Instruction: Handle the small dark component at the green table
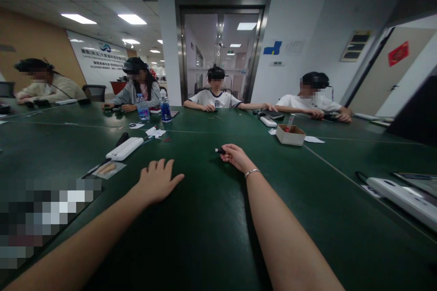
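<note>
My right hand (pixel 236 158), a silver bracelet (pixel 252 172) at its wrist, is closed round a small black stick with a metal tip (pixel 218 150). The tip points left, just above the green table (pixel 205 218). Most of the stick is hidden by my fingers, so its exact kind does not show. To the left, my left hand (pixel 159 182) lies palm down on the tabletop with its fingers spread and holds nothing. Near it are a white power strip (pixel 125 149) and a clear plastic bag with something tan inside (pixel 108 170).
Two water bottles (pixel 165 108) stand beyond the scraps of paper (pixel 155 132). A small open box (pixel 290 136) sits to the right. Another white power strip (pixel 404 200) lies at the right edge. Several people wearing headsets sit across the table.
</note>
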`<state>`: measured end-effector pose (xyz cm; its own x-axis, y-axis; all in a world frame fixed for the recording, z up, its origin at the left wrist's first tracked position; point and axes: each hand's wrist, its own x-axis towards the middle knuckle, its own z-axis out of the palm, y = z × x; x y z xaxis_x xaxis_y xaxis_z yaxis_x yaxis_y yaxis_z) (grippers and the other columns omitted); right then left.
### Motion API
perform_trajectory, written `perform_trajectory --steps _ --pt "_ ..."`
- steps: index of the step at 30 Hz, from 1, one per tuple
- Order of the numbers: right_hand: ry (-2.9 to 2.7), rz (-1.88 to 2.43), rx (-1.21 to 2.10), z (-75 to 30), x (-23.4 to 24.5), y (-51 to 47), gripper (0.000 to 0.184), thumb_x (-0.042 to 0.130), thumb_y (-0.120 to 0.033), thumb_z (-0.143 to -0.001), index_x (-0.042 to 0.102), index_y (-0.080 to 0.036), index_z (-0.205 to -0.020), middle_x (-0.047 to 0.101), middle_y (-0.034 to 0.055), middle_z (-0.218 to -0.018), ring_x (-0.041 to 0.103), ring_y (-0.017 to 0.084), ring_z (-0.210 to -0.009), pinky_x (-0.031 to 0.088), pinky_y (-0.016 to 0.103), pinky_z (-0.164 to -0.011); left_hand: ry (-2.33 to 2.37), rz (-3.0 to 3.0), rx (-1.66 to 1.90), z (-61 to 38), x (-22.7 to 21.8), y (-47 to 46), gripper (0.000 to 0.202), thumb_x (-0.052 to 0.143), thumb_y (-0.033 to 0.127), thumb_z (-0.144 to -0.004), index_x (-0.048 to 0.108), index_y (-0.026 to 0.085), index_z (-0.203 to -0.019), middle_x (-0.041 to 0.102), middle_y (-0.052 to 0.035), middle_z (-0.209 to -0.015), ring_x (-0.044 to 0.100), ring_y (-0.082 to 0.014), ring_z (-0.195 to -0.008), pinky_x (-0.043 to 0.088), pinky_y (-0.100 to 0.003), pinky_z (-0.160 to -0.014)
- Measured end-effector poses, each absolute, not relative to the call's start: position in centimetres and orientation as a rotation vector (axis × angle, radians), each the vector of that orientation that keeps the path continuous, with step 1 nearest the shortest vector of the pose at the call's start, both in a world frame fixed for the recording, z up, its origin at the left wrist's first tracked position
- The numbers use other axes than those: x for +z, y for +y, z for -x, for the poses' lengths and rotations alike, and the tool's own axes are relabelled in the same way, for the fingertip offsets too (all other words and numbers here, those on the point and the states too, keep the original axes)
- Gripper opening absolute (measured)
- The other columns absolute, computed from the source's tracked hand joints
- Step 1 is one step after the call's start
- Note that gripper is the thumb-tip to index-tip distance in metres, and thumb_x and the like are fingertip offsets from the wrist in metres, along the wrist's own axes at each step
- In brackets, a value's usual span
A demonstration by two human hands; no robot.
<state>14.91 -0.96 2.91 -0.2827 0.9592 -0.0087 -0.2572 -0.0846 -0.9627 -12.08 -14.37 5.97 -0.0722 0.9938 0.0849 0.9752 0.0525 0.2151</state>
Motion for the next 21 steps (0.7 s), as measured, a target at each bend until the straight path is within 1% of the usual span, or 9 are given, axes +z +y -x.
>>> perform_trajectory --steps 3,5,6,8,10,13,16,19,21 --pt "-1.173 0.886 1.565 -14.9 2.9 -0.9 0.003 0.055 -0.012 -0.090 0.055 -0.012 -0.087 0.062 0.0070 -0.064 0.061 0.012 -0.053 0.050 0.018 -0.049 2.087 -2.058 0.490 7.7 7.5 -8.4 0.068 0.047 0.061 -0.077 0.048 0.019 -0.130 0.046 -0.0207 -0.134 0.038 -0.0416 -0.125 0.032 -0.058 -0.096" --pt "-1.163 0.883 1.567 -15.0 2.9 -0.8 0.003 0.057 -0.012 -0.089 0.055 -0.013 -0.088 0.062 0.0064 -0.064 0.061 0.012 -0.052 0.051 0.018 -0.049 1.921 -2.023 0.672 5.4 7.5 -4.6 0.057 0.048 0.053 -0.081 0.054 0.013 -0.122 0.053 -0.0226 -0.127 0.046 -0.0370 -0.120 0.033 -0.050 -0.099" --pt "-1.156 0.883 1.567 -15.0 2.8 -0.8 0.004 0.058 -0.012 -0.088 0.055 -0.013 -0.088 0.062 0.0061 -0.063 0.061 0.012 -0.052 0.051 0.018 -0.049 1.798 -2.008 0.783 4.4 7.1 -3.0 0.051 0.047 0.049 -0.083 0.056 0.012 -0.117 0.055 -0.0218 -0.123 0.049 -0.0340 -0.118 0.034 -0.046 -0.099" --pt "-1.131 0.895 1.561 -14.9 2.8 -0.8 0.005 0.059 -0.012 -0.087 0.055 -0.013 -0.089 0.062 0.0052 -0.061 0.060 0.012 -0.051 0.050 0.018 -0.047 1.548 -1.955 0.996 2.4 5.7 -0.7 0.041 0.039 0.043 -0.089 0.059 0.014 -0.110 0.060 -0.0167 -0.118 0.053 -0.0266 -0.112 0.037 -0.038 -0.098" --pt "-1.107 0.910 1.551 -14.9 2.7 -0.7 0.005 0.058 -0.011 -0.087 0.054 -0.013 -0.088 0.061 0.0047 -0.060 0.060 0.012 -0.050 0.050 0.018 -0.047 1.416 -1.816 1.167 0.8 3.9 0.1 0.038 0.033 0.039 -0.092 0.059 0.017 -0.108 0.063 -0.0113 -0.111 0.057 -0.0213 -0.105 0.041 -0.033 -0.094" --pt "-1.097 0.918 1.539 -14.8 2.6 -0.5 0.004 0.055 -0.009 -0.088 0.054 -0.012 -0.087 0.061 0.0049 -0.060 0.060 0.012 -0.050 0.051 0.019 -0.047 1.308 -1.717 1.264 -0.4 1.5 -0.2 0.034 0.035 0.038 -0.091 0.061 0.019 -0.103 0.063 -0.0078 -0.107 0.058 -0.0186 -0.098 0.044 -0.032 -0.089" --pt "-1.103 0.912 1.538 -14.8 2.7 -0.5 0.006 0.054 -0.007 -0.089 0.054 -0.012 -0.085 0.061 0.0046 -0.060 0.060 0.012 -0.049 0.051 0.019 -0.047 1.218 -1.719 1.233 -0.3 0.5 -0.5 0.030 0.042 0.035 -0.089 0.060 0.017 -0.103 0.061 -0.0091 -0.106 0.060 -0.0177 -0.089 0.047 -0.031 -0.084" --pt "-1.100 0.915 1.546 -14.8 2.7 -0.6 0.006 0.055 -0.008 -0.088 0.054 -0.013 -0.085 0.061 0.0046 -0.060 0.060 0.012 -0.048 0.050 0.019 -0.046 1.332 -1.700 1.377 -0.2 1.6 -0.4 0.028 0.048 0.029 -0.086 0.057 0.016 -0.108 0.058 -0.0105 -0.105 0.058 -0.0178 -0.091 0.046 -0.033 -0.086" --pt "-1.103 0.901 1.566 -14.9 2.6 -0.5 0.005 0.056 -0.009 -0.087 0.054 -0.012 -0.085 0.061 0.0048 -0.059 0.061 0.013 -0.049 0.051 0.019 -0.047 1.370 -1.755 1.549 -0.8 3.7 -0.9 0.026 0.048 0.025 -0.085 0.056 0.016 -0.108 0.056 -0.0101 -0.104 0.056 -0.0175 -0.094 0.045 -0.033 -0.088"
